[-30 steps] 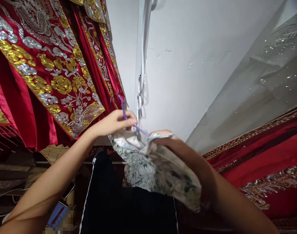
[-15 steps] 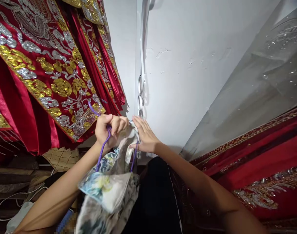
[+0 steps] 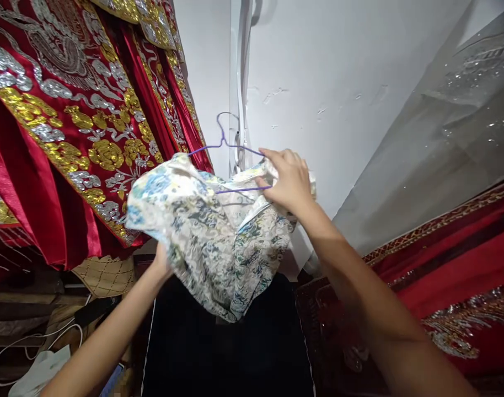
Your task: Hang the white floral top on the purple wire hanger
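A floral shirt (image 3: pixel 202 237) in white, blue and yellow hangs spread out in front of me on a purple wire hanger (image 3: pixel 204 148). The hanger's hook points up, and its bar shows across the open neckline. My right hand (image 3: pixel 292 179) is closed on the shirt's right shoulder together with that end of the hanger, thumb and fingers pinching. At the lower left, my left hand (image 3: pixel 161 258) reaches behind the shirt's sleeve side. Cloth hides its fingers, so its grip does not show.
Red garments (image 3: pixel 107 154) with gold and silver embroidery hang at the left. A white wall (image 3: pixel 318 88) with a cable strip stands ahead. On the right, a clear plastic cover (image 3: pixel 434 143) lies above red beaded cloth (image 3: pixel 454 270). A white cord (image 3: pixel 12 347) lies lower left.
The shirt has gone from bunched and low to raised and spread on the hanger. My right hand moved right and up onto the shoulder. My left hand let go of the hanger and dropped behind the cloth.
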The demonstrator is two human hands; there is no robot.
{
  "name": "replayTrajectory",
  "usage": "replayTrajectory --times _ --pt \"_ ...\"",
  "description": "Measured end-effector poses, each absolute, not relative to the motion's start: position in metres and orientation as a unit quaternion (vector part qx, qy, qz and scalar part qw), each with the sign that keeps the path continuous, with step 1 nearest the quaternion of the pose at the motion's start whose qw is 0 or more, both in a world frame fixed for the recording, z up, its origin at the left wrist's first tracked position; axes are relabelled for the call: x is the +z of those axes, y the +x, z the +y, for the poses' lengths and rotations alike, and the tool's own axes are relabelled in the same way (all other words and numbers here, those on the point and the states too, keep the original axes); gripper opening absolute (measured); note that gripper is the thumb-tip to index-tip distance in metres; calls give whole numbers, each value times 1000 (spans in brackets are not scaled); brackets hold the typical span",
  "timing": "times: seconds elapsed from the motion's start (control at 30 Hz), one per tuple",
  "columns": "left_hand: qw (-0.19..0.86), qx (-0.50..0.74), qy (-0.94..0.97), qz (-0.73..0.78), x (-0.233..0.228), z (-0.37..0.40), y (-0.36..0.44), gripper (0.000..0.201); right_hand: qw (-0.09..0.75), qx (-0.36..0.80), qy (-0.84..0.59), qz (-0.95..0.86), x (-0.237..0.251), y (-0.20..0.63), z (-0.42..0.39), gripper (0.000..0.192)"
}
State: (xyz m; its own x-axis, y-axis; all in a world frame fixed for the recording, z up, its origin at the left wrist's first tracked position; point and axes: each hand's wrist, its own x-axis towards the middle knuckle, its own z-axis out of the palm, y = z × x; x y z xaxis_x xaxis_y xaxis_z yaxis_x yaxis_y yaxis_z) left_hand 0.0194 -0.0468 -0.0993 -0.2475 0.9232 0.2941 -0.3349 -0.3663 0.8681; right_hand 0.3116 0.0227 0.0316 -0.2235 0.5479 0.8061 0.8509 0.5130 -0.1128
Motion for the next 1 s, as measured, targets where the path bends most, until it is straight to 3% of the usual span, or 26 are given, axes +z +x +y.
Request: replayTrajectory --times 0.13,0.3,0.37,0.43,0.5,0.57,0.63,0.73,0.77,0.8,0.9,1.0 --pt "479 680 352 430 -152 -71 25 70 416 -175 -504 -736 15 332 4 72" --pt "474 608 414 484 -179 -82 42 55 393 -102 -454 -793 -15 333 -26 79" --pt "484 641 355 478 -180 -80 53 53 414 0 -416 -810 -21 326 -30 77" --pt "488 656 308 487 -179 -77 64 52 439 173 -363 -803 -23 315 -33 70" --pt "502 651 285 493 -178 -76 75 50 431 366 -282 -775 -26 301 -36 58" --pt "517 652 262 489 -179 -79 83 50 415 487 -208 -740 -33 288 -43 44" --pt "530 658 233 482 -182 -85 88 53 465 516 -194 -692 -50 277 -54 33" --pt "532 660 186 497 -188 -97 89 57 647 462 -285 -536 -100 267 -72 18" --pt "533 658 184 499 -190 -100 90 57 681 446 -334 -476 -119 263 -77 23" --pt "537 656 189 495 -192 -103 90 55 665 453 -386 -451 -138 260 -83 32" --pt "548 654 211 476 -192 -109 93 50 506 581 -456 -445 -178 248 -94 51" --pt "540 654 217 483 -189 -111 96 46 477 600 -440 -468 -181 242 -96 46"
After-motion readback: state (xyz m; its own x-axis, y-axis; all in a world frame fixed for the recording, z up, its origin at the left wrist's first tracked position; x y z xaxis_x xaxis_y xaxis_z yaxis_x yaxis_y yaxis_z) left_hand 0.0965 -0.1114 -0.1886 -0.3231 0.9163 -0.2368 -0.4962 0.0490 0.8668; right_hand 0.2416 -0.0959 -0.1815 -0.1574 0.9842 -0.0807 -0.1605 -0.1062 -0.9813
